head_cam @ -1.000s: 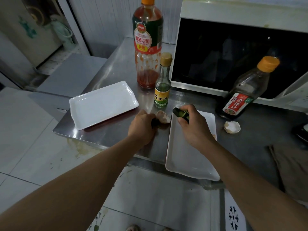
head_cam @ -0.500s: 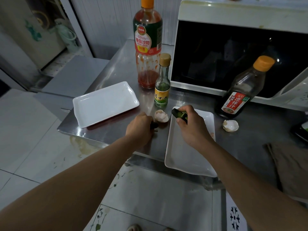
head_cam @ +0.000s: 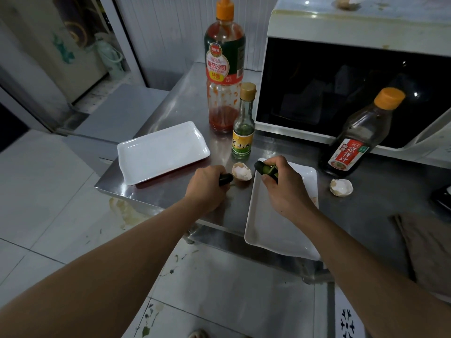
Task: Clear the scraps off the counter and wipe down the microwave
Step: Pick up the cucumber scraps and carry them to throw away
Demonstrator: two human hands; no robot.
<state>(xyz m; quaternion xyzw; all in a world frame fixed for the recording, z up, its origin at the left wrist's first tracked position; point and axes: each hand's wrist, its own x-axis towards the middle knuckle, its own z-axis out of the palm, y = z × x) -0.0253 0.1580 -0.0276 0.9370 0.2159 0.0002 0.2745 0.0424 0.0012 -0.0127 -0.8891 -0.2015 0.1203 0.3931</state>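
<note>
The microwave (head_cam: 353,93) is standing at the back of the steel surface (head_cam: 366,208), its dark door shut and not yet wiped; a brownish cloth (head_cam: 429,250) is lying at the right edge. Two white trays are sitting in front: the left tray (head_cam: 161,152) bare, the near tray (head_cam: 280,223) overhanging the front edge under the right hand (head_cam: 285,189). That grip is curling around a dark green scrap (head_cam: 267,168) held just above the tray's far corner. The left hand (head_cam: 207,189) is closing its grip on a small dark piece (head_cam: 225,179) on the steel, what it is being unclear. A broken eggshell (head_cam: 241,172) is lying between the two hands, a second eggshell (head_cam: 341,187) near the dark sauce bottle (head_cam: 358,135). Collecting well probably means lifting the scraps together, shells handled gently so they don't crumble. The ketchup bottle (head_cam: 224,69) and small green bottle (head_cam: 242,123) are crowding the microwave's left corner.
</note>
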